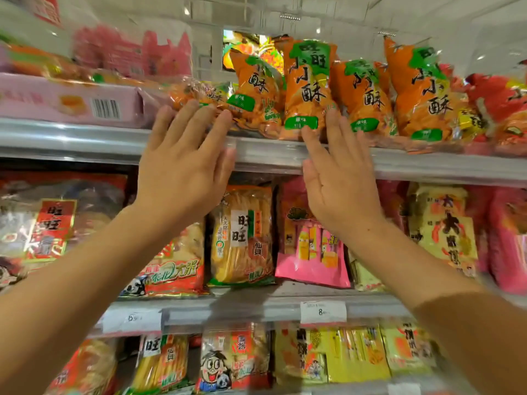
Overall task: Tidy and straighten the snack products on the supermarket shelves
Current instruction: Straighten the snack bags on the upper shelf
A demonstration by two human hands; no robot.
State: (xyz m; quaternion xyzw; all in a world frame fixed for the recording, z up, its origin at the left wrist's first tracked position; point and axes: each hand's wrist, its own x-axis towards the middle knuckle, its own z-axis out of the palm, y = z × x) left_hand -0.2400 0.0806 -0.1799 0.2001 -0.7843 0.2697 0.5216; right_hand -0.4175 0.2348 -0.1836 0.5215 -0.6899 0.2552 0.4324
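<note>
Both forearms reach up mid-frame: my left hand (182,163) and right hand (339,178) are flat, fingers straight, gripping nothing, fingertips against the orange snack bags (306,89) on the top shelf (85,138). They lean unevenly, so straightening seems barely begun; lower rows look untouched.

one head-worn wide view, close to the shelves (271,155), facing them straight on and tilted slightly upward.

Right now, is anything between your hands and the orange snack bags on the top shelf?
Nothing visible. Both open hands are already at the orange bags: left hand at the lying bag, right hand at an upright one.
</note>
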